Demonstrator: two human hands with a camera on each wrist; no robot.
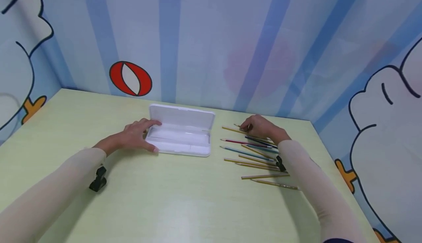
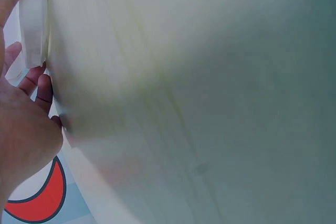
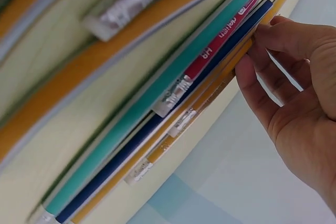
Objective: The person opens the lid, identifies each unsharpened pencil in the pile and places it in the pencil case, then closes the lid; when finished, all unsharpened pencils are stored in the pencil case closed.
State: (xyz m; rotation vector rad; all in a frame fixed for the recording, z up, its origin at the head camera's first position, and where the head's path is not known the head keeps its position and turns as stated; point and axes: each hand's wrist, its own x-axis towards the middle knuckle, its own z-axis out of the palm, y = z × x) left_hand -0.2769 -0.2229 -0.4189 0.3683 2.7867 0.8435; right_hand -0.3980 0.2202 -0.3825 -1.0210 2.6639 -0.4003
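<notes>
A white pencil case (image 1: 178,148) lies on the table with its lid raised at the back; its tray holds no pencils. My left hand (image 1: 136,135) grips its left end, thumb at the front corner and index finger at the lid side. In the left wrist view, the curled fingers of the left hand (image 2: 31,103) lie at the case's end (image 2: 34,19). At the far side of a loose row of pencils (image 1: 252,141), my right hand (image 1: 258,126) pinches a yellow pencil (image 1: 236,125) between thumb and fingers. The right wrist view shows that hand (image 3: 299,72) at the outermost yellow pencils (image 3: 220,90).
Several yellow, teal, dark blue and red pencils lie roughly side by side under my right forearm, the nearest yellow pencil (image 1: 273,183) toward me. A printed backdrop (image 1: 197,45) stands behind the pale table (image 1: 171,206) and along both sides.
</notes>
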